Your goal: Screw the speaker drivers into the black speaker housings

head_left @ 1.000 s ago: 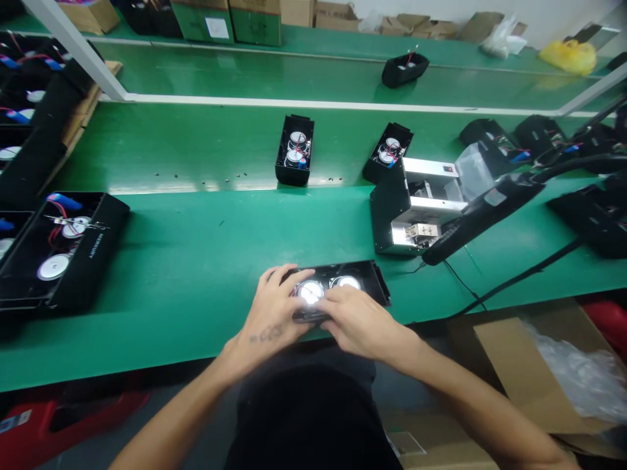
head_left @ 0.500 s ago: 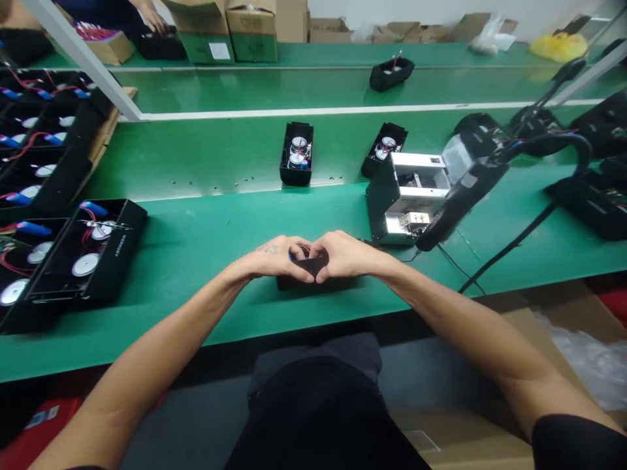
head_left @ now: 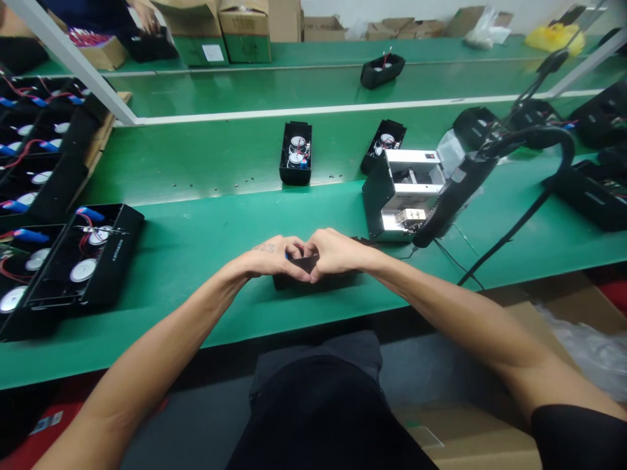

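A black speaker housing (head_left: 306, 273) lies on the green bench (head_left: 206, 241) right in front of me. My left hand (head_left: 274, 257) and my right hand (head_left: 334, 252) both grip its top from either side, fingers curled over it and nearly touching. The hands hide most of the housing, and its inside is out of sight.
A black tray of open housings (head_left: 81, 258) with white speaker discs sits at the left. A metal-and-black device (head_left: 398, 196) with a cabled electric tool (head_left: 453, 196) stands to the right. More housings (head_left: 295, 153) lie on the belt behind. Cardboard boxes stand far back, where another person's hand (head_left: 142, 14) works.
One second ago the housing lay open near the bench edge with its speaker discs showing. It is now farther from me, and both hands are curled over its top.
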`<action>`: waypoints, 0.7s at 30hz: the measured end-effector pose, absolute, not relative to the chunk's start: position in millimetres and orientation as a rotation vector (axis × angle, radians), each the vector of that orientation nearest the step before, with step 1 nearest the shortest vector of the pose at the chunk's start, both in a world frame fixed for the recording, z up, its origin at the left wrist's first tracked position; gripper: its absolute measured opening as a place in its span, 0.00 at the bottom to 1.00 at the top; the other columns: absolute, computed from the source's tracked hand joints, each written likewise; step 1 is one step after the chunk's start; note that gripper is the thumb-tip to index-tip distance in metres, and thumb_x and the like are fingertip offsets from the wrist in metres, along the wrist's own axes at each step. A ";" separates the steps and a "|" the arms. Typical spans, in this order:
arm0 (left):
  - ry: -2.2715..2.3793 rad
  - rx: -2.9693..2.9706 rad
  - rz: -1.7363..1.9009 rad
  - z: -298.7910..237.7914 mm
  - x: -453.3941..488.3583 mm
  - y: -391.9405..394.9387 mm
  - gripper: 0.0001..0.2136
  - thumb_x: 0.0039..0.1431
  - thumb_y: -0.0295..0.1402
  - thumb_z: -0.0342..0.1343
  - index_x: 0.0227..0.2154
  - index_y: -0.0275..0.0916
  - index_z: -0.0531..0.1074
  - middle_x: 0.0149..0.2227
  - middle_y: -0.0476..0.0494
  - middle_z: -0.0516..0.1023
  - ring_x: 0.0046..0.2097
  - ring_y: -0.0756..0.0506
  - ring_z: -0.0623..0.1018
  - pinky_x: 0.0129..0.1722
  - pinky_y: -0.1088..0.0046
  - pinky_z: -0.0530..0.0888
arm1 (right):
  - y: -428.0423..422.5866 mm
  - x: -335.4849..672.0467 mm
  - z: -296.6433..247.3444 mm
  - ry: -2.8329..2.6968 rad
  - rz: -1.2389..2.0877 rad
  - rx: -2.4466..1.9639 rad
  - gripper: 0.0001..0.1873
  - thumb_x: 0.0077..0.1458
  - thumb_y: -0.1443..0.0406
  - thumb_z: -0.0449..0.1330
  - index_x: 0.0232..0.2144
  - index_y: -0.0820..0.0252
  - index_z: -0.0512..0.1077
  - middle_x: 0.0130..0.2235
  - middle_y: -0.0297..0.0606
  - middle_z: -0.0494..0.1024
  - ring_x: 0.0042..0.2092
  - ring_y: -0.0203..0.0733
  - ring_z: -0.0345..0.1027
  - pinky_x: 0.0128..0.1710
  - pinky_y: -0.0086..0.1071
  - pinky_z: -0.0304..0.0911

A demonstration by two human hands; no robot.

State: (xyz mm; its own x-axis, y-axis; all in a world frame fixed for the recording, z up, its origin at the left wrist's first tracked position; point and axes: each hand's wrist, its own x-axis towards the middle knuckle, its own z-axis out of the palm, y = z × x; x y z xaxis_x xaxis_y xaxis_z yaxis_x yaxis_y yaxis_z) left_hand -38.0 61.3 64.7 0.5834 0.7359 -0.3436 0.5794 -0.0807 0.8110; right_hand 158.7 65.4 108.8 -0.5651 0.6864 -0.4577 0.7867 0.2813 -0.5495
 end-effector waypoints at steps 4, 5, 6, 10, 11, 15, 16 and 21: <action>1.073 1.763 0.188 63.1 -37.0 59.3 0.19 0.42 0.48 0.73 0.19 0.39 0.75 0.46 0.49 0.79 0.40 0.48 0.74 0.39 0.70 0.68 | 61.3 156.6 106.8 2.423 -1.071 1.430 0.13 0.39 0.63 0.75 0.28 0.60 0.78 0.25 0.31 0.74 0.28 0.36 0.65 0.26 0.30 0.51; 1.079 1.766 0.188 62.2 -36.9 57.7 0.19 0.42 0.48 0.73 0.20 0.39 0.75 0.46 0.48 0.79 0.40 0.48 0.74 0.39 0.70 0.68 | 57.9 157.1 104.8 2.452 -1.039 1.428 0.13 0.39 0.62 0.75 0.29 0.60 0.79 0.25 0.31 0.75 0.28 0.37 0.65 0.26 0.31 0.51; 1.088 1.776 0.191 61.1 -36.7 55.3 0.18 0.42 0.48 0.73 0.20 0.39 0.75 0.47 0.48 0.79 0.40 0.47 0.75 0.40 0.70 0.69 | 53.1 158.2 102.7 2.488 -1.003 1.419 0.13 0.41 0.61 0.75 0.30 0.59 0.80 0.26 0.32 0.75 0.29 0.38 0.66 0.26 0.31 0.51; 1.077 1.974 0.284 53.6 -35.9 35.4 0.12 0.45 0.41 0.74 0.24 0.42 0.79 0.52 0.47 0.79 0.52 0.40 0.77 0.54 0.60 0.71 | 21.3 174.5 97.8 2.771 -0.842 1.274 0.11 0.51 0.65 0.70 0.40 0.56 0.82 0.31 0.37 0.80 0.35 0.44 0.73 0.35 0.34 0.61; 1.072 2.063 0.323 50.4 -35.4 27.8 0.09 0.45 0.39 0.74 0.25 0.43 0.80 0.53 0.47 0.79 0.56 0.38 0.76 0.59 0.55 0.69 | 12.4 182.5 97.6 2.878 -0.858 1.262 0.14 0.53 0.66 0.69 0.43 0.56 0.81 0.35 0.39 0.82 0.39 0.46 0.75 0.39 0.35 0.64; 1.109 2.411 0.464 33.4 -33.0 -4.5 0.08 0.46 0.33 0.74 0.28 0.47 0.81 0.52 0.48 0.81 0.65 0.29 0.69 0.62 0.39 0.62 | -3.2 231.7 97.1 3.255 -0.713 2.158 0.13 0.62 0.64 0.64 0.49 0.56 0.75 0.47 0.42 0.80 0.50 0.46 0.74 0.52 0.40 0.69; 1.110 2.482 0.506 28.9 -32.5 -11.0 0.08 0.45 0.30 0.73 0.28 0.47 0.81 0.52 0.48 0.82 0.66 0.28 0.69 0.62 0.38 0.62 | 0.5 247.2 96.5 3.189 -0.432 2.606 0.13 0.64 0.62 0.63 0.50 0.56 0.73 0.48 0.44 0.78 0.50 0.47 0.73 0.52 0.42 0.70; 1.098 2.633 0.654 16.6 -31.9 -25.8 0.09 0.47 0.24 0.67 0.30 0.46 0.79 0.52 0.46 0.83 0.66 0.28 0.69 0.61 0.39 0.65 | 44.3 316.7 87.1 2.468 0.143 3.379 0.28 0.61 0.53 0.64 0.58 0.58 0.66 0.56 0.53 0.74 0.55 0.56 0.72 0.56 0.53 0.68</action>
